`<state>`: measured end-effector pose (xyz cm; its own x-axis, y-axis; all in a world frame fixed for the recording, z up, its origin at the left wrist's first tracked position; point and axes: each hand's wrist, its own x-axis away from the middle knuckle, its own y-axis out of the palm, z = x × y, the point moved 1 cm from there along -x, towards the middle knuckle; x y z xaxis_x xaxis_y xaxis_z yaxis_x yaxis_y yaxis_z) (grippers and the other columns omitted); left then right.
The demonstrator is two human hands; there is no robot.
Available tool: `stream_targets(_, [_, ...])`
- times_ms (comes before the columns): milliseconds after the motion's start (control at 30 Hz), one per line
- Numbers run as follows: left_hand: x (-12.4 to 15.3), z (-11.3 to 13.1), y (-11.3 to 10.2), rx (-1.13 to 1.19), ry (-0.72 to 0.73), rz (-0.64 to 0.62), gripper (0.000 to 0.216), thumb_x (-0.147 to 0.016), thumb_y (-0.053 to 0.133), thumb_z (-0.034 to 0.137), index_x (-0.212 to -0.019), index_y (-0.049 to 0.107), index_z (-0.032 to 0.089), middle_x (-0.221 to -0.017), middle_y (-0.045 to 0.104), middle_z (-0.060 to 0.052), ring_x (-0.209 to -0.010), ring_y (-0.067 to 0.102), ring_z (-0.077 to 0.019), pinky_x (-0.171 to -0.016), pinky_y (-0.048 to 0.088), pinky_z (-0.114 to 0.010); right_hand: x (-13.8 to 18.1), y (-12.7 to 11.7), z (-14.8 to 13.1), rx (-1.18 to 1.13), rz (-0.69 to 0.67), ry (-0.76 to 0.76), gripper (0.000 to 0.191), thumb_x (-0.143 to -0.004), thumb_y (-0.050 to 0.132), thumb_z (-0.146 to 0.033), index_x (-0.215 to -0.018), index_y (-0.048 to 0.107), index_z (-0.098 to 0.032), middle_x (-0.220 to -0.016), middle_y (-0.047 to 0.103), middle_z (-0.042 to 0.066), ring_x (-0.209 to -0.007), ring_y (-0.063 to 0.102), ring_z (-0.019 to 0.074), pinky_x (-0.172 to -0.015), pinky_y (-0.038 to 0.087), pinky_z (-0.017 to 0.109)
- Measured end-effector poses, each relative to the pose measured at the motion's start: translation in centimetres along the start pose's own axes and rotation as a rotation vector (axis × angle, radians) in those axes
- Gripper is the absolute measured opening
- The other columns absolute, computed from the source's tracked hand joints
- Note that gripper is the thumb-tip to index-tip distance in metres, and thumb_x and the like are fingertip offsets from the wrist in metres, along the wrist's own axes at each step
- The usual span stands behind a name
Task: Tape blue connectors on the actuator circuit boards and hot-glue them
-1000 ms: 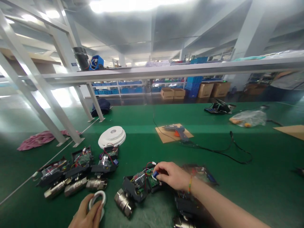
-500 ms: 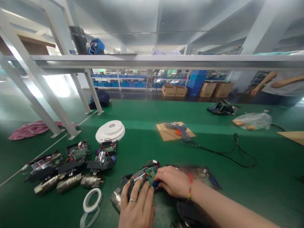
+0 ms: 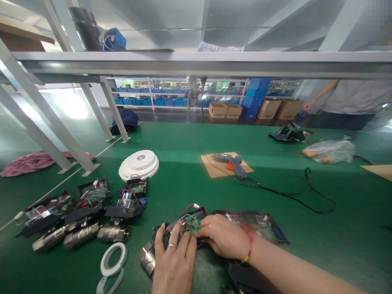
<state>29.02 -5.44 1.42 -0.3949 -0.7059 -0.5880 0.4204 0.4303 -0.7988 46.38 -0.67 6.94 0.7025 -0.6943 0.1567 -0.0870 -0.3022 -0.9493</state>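
In front of me lies a valve actuator unit with an open black housing, a green circuit board (image 3: 192, 223), red and black wires and a metal valve body (image 3: 147, 258). My left hand (image 3: 175, 261) rests over its near side, fingers stretched and spread, a ring on one. My right hand (image 3: 222, 237) is closed in a pinch at the board's right edge, around a small blue part (image 3: 199, 241) mostly hidden by the fingers. Right of it, partly behind my wrist, lies another open black housing (image 3: 277, 232).
Several similar units with metal valves (image 3: 113, 233) stand at left, near white tape rings (image 3: 114, 259) and white reels (image 3: 139, 164). A glue gun (image 3: 234, 162) lies on cardboard, its black cable (image 3: 288, 196) trailing right. A shelf beam (image 3: 196, 65) crosses above. A person (image 3: 352, 100) stands beyond the table.
The camera view has shifted slightly. My right fingertips have pressed closer over the blue part, covering more of it. My left hand stays on the unit. The far person's arm has moved.
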Motion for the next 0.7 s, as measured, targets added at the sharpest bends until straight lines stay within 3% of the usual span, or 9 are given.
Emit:
stream_targets(167, [0.1, -0.1, 0.0, 0.013, 0.004, -0.017, 0.013, -0.093, 0.056, 0.025, -0.097, 0.069, 0.028, -0.103, 0.072, 0.004, -0.122, 0.051, -0.0254, -0.122, -0.001, -0.05, 0.1, -0.1, 0.1, 0.002, -0.025, -0.047, 0.026, -0.09, 0.053, -0.008, -0.098, 0.076, -0.019, -0.094, 0.074, 0.005, -0.092, 0.066, 0.0189, -0.076, 0.045, 0.027])
stream_targets(367, [0.2, -0.1, -0.1, -0.045, 0.059, -0.02, 0.021, -0.086, 0.068, 0.031, -0.107, 0.068, 0.032, -0.104, 0.071, 0.004, -0.118, 0.05, -0.026, -0.122, -0.003, -0.052, -0.1, -0.3, 0.2, 0.005, -0.046, -0.105, 0.022, -0.092, 0.056, -0.015, -0.097, 0.077, -0.021, -0.098, 0.071, 0.005, -0.093, 0.062, 0.0205, -0.076, 0.044, 0.03])
stream_targets(700, [-0.9, -0.1, -0.7, -0.135, 0.128, -0.122, 0.017, -0.082, 0.074, 0.035, -0.098, 0.07, 0.033, -0.099, 0.068, 0.002, -0.118, 0.049, -0.0278, -0.12, -0.007, -0.06, 0.2, -0.6, 0.8, -0.076, -0.031, -0.041, 0.017, -0.087, 0.066, -0.016, -0.103, 0.071, -0.014, -0.099, 0.071, 0.007, -0.098, 0.064, 0.0204, -0.085, 0.048, 0.029])
